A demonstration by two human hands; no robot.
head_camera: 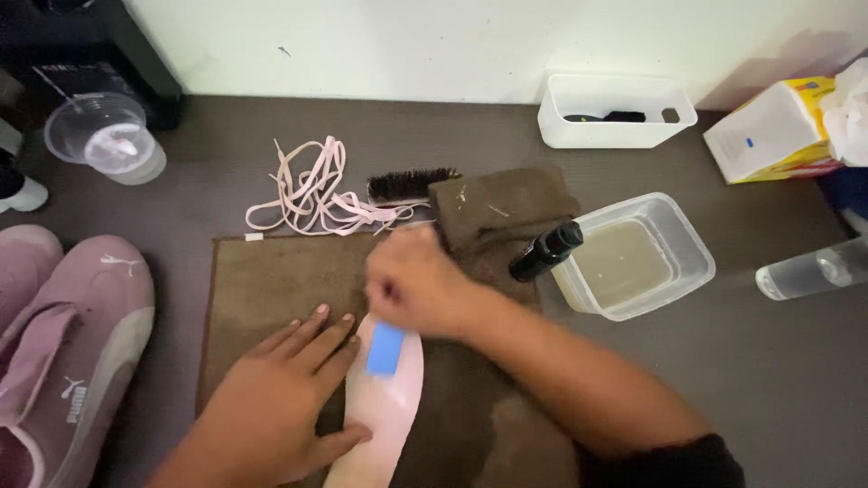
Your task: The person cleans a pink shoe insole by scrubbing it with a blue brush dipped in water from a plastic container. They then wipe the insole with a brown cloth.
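Left hand: I saw my left hand flat and spread, fingers apart, pressing the left edge of the insole.
Right hand: my right hand was curled into a fist at the insole's far tip; blur kept me from telling what it clamped, if anything.
Insole: pale pink with a blue patch, it lay just right of my left fingers and under my right fist.
Towel: the brown towel lay beneath both hands.
Beyond right hand: a brush, pink laces and a folded cloth.
Right of right hand: a black bottle, touching a tub of cloudy water.
Left of left hand: pink shoes, well apart.
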